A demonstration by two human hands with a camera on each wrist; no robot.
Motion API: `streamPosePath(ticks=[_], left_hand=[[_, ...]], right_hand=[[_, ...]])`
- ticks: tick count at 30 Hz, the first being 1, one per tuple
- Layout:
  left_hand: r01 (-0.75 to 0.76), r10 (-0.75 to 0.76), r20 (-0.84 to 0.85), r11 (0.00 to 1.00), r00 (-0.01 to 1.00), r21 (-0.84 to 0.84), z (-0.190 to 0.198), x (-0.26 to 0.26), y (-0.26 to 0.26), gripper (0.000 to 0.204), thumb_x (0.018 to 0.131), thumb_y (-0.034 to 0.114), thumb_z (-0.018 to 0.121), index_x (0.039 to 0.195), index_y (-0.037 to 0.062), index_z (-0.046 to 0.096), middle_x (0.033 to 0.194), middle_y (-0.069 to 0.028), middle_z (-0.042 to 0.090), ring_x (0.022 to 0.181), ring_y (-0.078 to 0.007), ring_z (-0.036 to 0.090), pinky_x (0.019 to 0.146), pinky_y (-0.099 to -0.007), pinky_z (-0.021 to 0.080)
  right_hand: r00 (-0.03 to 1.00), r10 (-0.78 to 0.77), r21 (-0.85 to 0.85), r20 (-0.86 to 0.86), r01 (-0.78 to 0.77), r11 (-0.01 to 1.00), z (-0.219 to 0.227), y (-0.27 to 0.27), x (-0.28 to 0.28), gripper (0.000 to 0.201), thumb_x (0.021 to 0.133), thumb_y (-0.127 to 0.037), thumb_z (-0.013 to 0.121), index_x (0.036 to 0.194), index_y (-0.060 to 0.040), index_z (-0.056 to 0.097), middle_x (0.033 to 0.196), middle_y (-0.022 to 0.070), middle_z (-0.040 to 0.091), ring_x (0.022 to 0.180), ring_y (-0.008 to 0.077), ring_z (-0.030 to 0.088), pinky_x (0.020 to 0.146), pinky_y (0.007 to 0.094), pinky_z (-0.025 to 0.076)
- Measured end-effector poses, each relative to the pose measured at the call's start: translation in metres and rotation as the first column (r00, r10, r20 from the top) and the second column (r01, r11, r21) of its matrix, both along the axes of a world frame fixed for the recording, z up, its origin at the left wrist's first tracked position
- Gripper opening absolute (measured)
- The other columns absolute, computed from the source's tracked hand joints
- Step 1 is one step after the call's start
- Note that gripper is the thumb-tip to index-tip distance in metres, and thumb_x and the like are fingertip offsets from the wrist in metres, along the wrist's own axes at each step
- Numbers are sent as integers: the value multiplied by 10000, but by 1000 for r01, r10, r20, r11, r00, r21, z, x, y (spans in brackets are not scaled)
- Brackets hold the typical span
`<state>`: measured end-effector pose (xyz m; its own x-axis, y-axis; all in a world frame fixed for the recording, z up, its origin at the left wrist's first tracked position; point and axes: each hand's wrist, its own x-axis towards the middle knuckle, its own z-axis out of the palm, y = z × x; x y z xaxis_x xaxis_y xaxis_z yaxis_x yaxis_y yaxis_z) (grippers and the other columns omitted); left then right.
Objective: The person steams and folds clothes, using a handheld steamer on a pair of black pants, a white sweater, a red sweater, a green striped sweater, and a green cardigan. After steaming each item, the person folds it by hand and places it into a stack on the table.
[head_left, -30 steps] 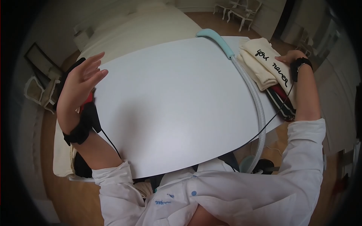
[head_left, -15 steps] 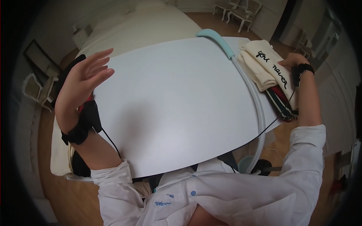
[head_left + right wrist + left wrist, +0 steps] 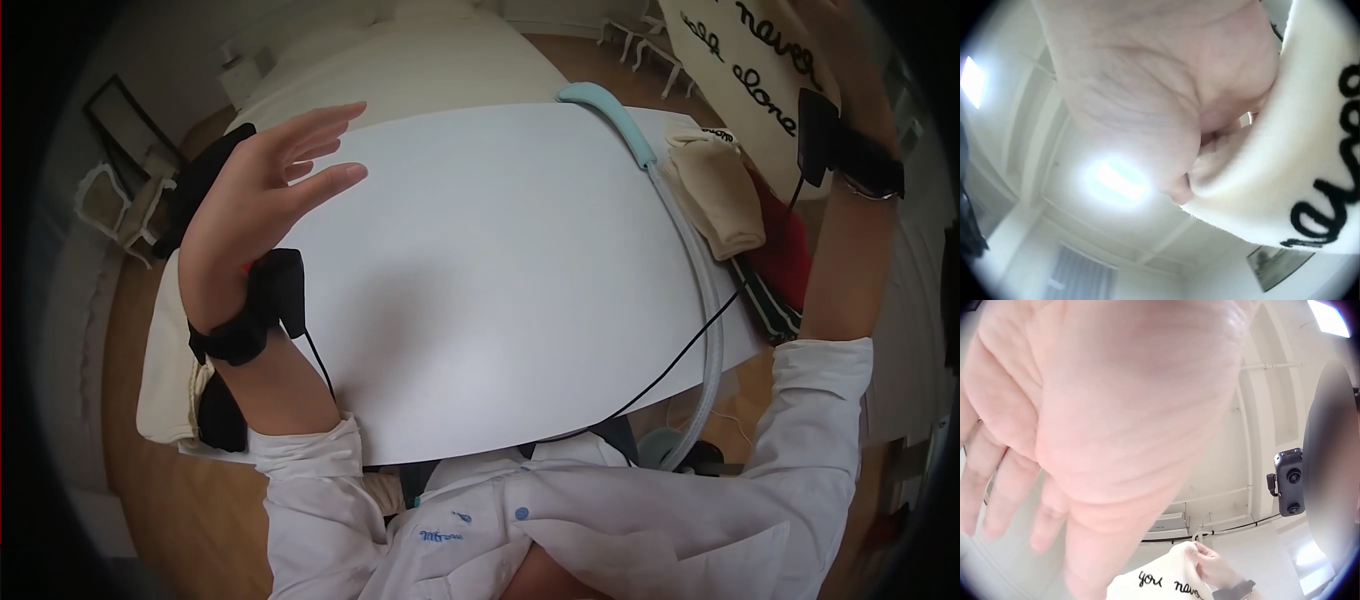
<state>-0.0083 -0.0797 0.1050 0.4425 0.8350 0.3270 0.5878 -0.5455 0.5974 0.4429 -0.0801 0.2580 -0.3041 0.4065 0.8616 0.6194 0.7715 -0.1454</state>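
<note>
The cream cloth (image 3: 762,128) has black cursive letters; it is raised up, hanging from the right hand (image 3: 850,65), at the right end of the table (image 3: 500,250).

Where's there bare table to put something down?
The broad middle of the table, between the left hand and the hose. It's crowded right of the hose, with a folded cream cloth beside red fabric, and the right hand holding up a lettered cloth. The left end has a pale cloth and something black.
</note>
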Motion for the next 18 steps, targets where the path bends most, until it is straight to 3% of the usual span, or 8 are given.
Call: streamPosePath(ticks=[4, 6, 9, 11, 13, 15, 17, 18], left_hand=[[-55, 49, 62, 994, 997, 94, -6, 8, -3, 692, 925, 359, 783, 1520, 109, 533, 1455, -234, 605, 1392, -420, 546, 1148, -518, 446], [-121, 100, 115, 972, 988, 201, -8, 13, -2, 730, 927, 388, 776, 1545, 120, 495, 1470, -234, 592, 1407, -434, 525, 1159, -523, 433], [-95, 85, 65, 978, 994, 185, -11, 7, 7, 673, 955, 377, 747, 1526, 107, 514, 1462, -223, 602, 1400, -405, 538, 1147, -504, 446], [-93, 94, -5, 990, 996, 105, -4, 7, 8, 585, 994, 290, 704, 1519, 108, 522, 1494, -201, 582, 1409, -371, 535, 1151, -461, 444], [-101, 102, -72, 995, 992, 21, 0, 9, 9, 506, 1032, 202, 661, 1512, 108, 530, 1527, -179, 561, 1418, -337, 532, 1154, -418, 441], [-81, 73, -170, 996, 983, -40, -4, 12, 15, 428, 1027, 176, 667, 1438, 79, 597, 1427, -176, 645, 1356, -305, 593, 1124, -386, 472], [-175, 141, -193, 969, 971, -171, -12, 18, 23, 475, 953, 148, 749, 1400, 51, 619, 1380, -159, 677, 1307, -282, 630, 1089, -371, 501], [-152, 110, -292, 980, 950, -127, -17, 21, 27, 495, 930, 132, 758, 1397, 50, 618, 1381, -163, 674, 1303, -291, 631, 1086, -373, 501]], right_hand=[[992, 104, 10, 78, -105, 994, -16, -30, -66, 200, 1057, -230, 657, 1034, -31, 658, 863, -37, 630, 800, 56, 595, 689, 226, 483], [898, 107, -116, 428, -62, 991, -35, -37, -86, 223, 1031, -236, 691, 1045, -14, 686, 874, -10, 669, 823, 70, 615, 699, 242, 501], [760, 66, -212, 646, 96, 972, -85, -44, -102, 428, 952, -332, 755, 1274, -57, 697, 1106, 114, 744, 1019, 241, 692, 927, 406, 536], [744, 121, -377, 657, 185, 907, -100, -58, -116, 438, 919, -357, 781, 1258, -92, 697, 1034, 86, 741, 991, 254, 670, 961, 419, 494], [768, 226, -440, 599, 80, 894, -120, -52, -118, 391, 916, -351, 756, 1195, -79, 728, 927, 138, 759, 852, 328, 725, 815, 420, 564], [787, 264, -486, 557, 51, 872, -135, -46, -124, 389, 914, -339, 739, 1205, -81, 729, 893, 137, 765, 839, 337, 724, 789, 417, 563], [846, 276, -614, 457, 76, 786, -143, -35, -133, 401, 897, -304, 745, 1205, -48, 726, 895, 164, 768, 841, 360, 723, 791, 422, 565], [846, 258, -598, 466, 86, 797, -149, -25, -136, 412, 903, -296, 765, 1221, -40, 712, 926, 164, 772, 854, 352, 731, 778, 413, 569]])
